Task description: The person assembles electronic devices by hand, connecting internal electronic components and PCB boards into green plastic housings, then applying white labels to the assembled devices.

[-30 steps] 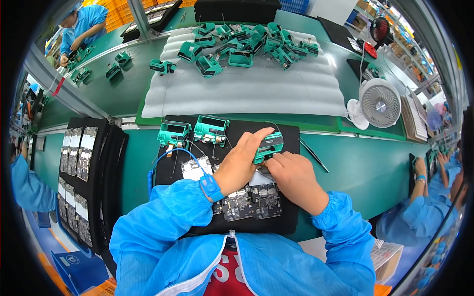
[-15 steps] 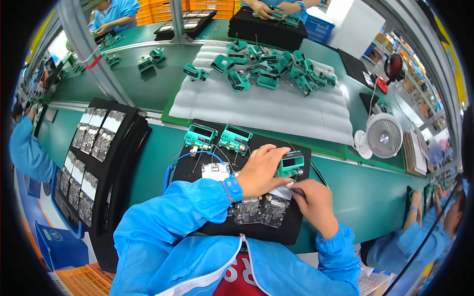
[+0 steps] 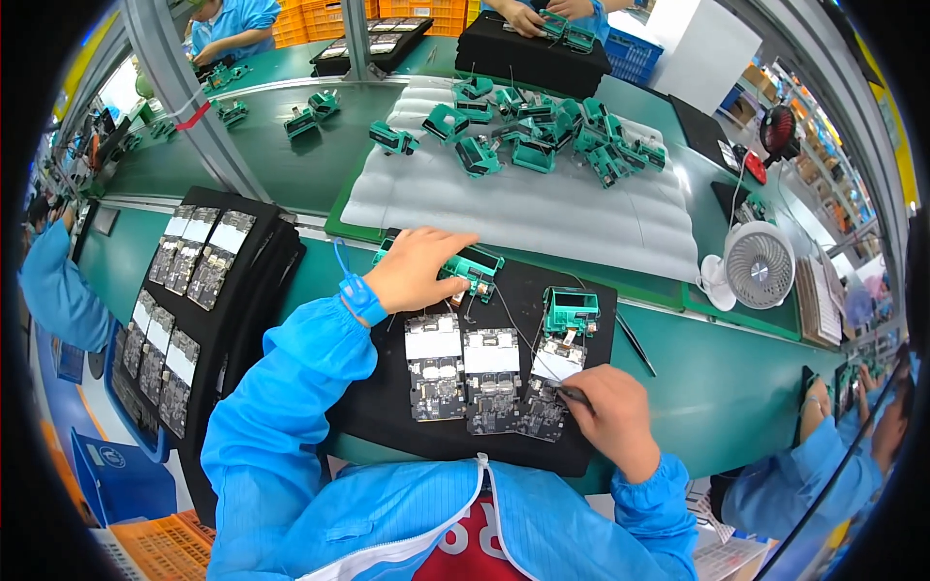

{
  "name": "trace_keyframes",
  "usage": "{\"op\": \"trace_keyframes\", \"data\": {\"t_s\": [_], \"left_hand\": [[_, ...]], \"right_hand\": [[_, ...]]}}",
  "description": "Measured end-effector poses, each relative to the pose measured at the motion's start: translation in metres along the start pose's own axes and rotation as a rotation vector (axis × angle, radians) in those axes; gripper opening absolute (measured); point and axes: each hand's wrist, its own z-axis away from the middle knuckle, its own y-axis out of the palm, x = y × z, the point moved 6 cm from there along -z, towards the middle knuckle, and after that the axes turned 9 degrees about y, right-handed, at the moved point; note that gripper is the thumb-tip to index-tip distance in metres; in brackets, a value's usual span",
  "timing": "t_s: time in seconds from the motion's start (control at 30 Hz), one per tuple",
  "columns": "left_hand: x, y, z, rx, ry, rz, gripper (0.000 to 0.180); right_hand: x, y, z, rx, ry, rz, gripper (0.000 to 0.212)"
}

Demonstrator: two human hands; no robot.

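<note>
On a black foam mat (image 3: 378, 416) lie three dark circuit boards, each with a white area: a left board (image 3: 435, 373), a middle board (image 3: 492, 378) and a right board (image 3: 547, 397). A green plastic housing (image 3: 571, 312) sits at the top of the right board. My left hand (image 3: 412, 271) has thumb and forefinger on either side of another green housing (image 3: 484, 261), gripping its left end. A third housing (image 3: 384, 248) is mostly hidden behind that hand. My right hand (image 3: 615, 414) pinches a slim dark tool (image 3: 573, 393) over the right board, beside a thin cable.
A dark pen-shaped tool (image 3: 635, 344) lies right of the mat. Further back, green housings (image 3: 533, 155) are heaped on a white padded sheet (image 3: 436, 228). At left, boards rest on stacked black foam (image 3: 257, 261). A white fan (image 3: 759, 263) stands at right. Other people work nearby.
My left hand has left the right-hand housing and moved left to another one. My right hand has shifted slightly down, uncovering the right board.
</note>
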Motion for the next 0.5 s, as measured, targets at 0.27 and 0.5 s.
{"op": "trace_keyframes", "data": {"t_s": [0.27, 0.5], "left_hand": [[-0.032, -0.006, -0.008, -0.051, -0.052, 0.305, 0.062], [-0.062, 0.028, 0.004, -0.197, -0.248, 0.957, 0.063]], "right_hand": [[0.025, 0.026, -0.016, 0.285, -0.140, -0.169, 0.029], [0.027, 0.055, -0.037, 0.316, -0.220, -0.165, 0.027]]}}
